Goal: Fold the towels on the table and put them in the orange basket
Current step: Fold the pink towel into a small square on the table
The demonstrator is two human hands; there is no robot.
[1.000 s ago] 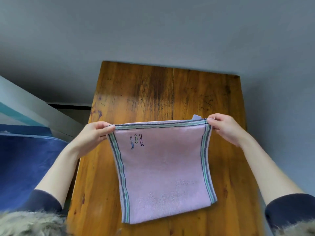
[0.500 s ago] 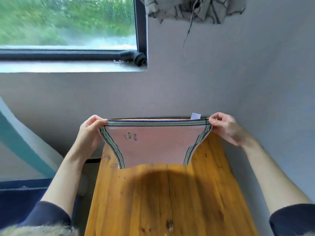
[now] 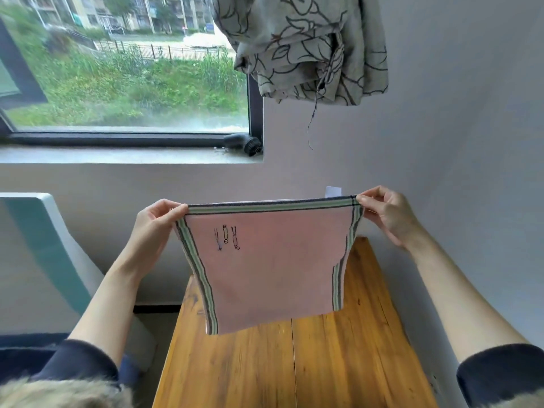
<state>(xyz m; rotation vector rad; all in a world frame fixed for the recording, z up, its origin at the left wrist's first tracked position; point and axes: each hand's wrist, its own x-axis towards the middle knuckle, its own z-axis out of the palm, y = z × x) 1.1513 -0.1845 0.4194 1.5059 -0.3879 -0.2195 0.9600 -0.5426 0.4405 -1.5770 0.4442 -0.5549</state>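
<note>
Pinching its top corners, the left hand [image 3: 156,228] and right hand [image 3: 382,214] have lifted the pink towel [image 3: 270,266] clear of the tabletop [image 3: 294,363], apparently stretching it taut before another fold.

Both hands, left [image 3: 153,228] and right [image 3: 385,213], pinch the pink towel's [image 3: 270,266] top corners above the table [image 3: 323,363].

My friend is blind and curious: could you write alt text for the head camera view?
Two bare hands hold a pink towel with striped edges up by its top corners, left hand and right hand each pinching one, so it hangs above a wooden table. Behind are a grey wall, a window onto greenery, and a patterned cloth hanging.
</note>
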